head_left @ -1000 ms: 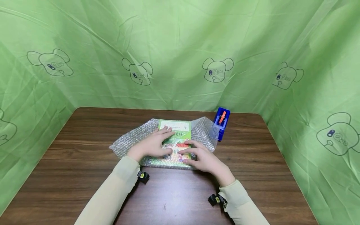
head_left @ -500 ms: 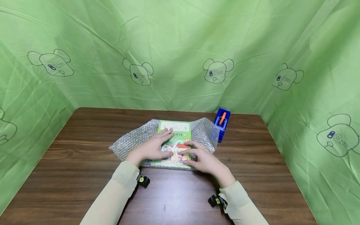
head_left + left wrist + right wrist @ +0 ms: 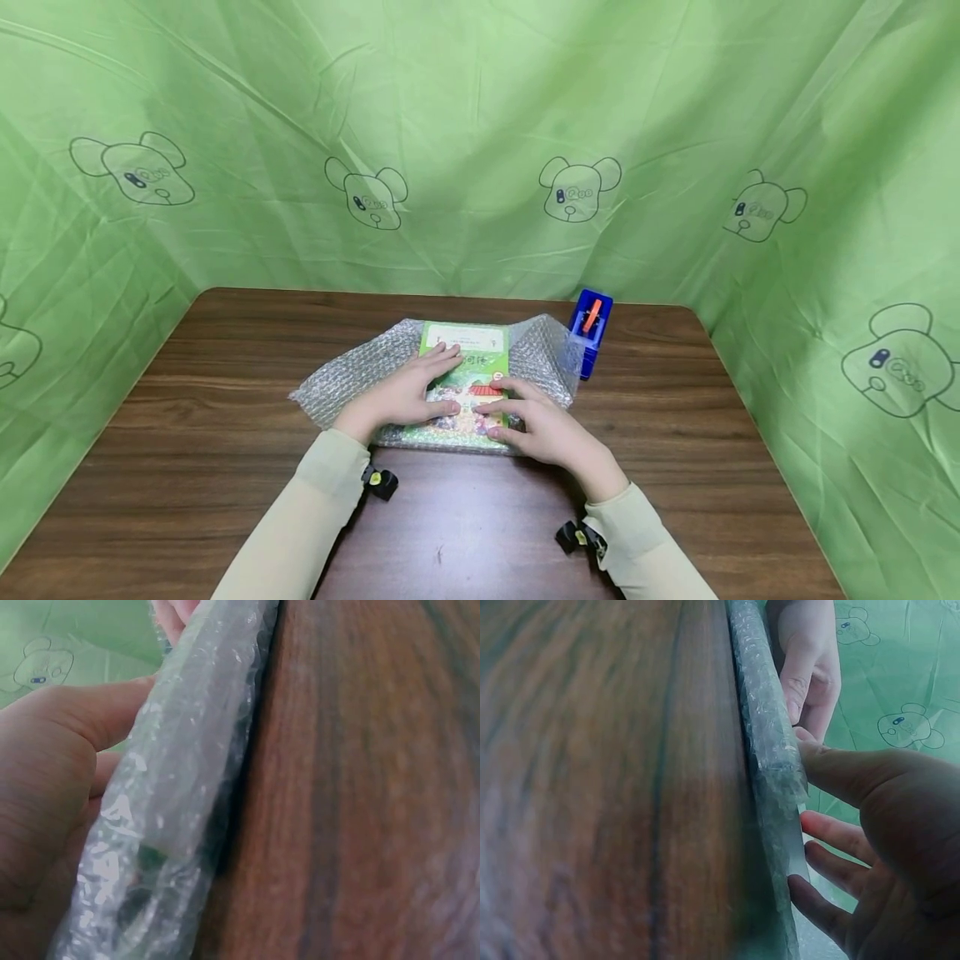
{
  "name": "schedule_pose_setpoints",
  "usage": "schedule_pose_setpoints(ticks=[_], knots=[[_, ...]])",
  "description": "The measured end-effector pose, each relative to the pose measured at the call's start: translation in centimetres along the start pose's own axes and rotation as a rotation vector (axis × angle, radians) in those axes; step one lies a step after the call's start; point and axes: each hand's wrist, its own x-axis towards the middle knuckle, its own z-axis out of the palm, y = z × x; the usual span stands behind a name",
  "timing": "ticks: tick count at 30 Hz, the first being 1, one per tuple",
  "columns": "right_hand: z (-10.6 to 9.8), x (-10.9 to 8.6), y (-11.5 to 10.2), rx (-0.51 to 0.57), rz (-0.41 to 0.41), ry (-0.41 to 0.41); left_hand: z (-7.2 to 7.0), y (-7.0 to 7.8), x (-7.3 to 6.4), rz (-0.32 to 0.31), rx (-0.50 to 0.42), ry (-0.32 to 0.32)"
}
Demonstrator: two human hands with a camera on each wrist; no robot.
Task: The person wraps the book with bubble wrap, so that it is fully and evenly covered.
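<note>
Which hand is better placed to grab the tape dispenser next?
Probably the right hand: nearer the tape dispenser at the right end of the bubble wrap; the left hand lies farther off, over the book.

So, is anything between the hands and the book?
Yes: bubble wrap folded over the lower part of the book lies under the thumbs of the left hand and right hand. Its extent under the fingers is unclear. The blue tape dispenser, off to the right, blocks neither.

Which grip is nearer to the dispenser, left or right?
Right. In the head view, the right grip is below and slightly left of the dispenser; the left grip is much farther left, over the book.
</note>
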Motion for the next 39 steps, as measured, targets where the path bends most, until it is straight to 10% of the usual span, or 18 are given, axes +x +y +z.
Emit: schedule_pose_setpoints(ticks=[24,39], knots=[[-0.9,0.0,0.4,-0.031,-0.153,0.062,0.1,0.0,-0.1,-0.028,0.041,-0.010],[-3.4,-1.1,2.8,0.067,-0.035,0.130,-0.1,0.1,-0.1,-0.028,0.023,-0.012]])
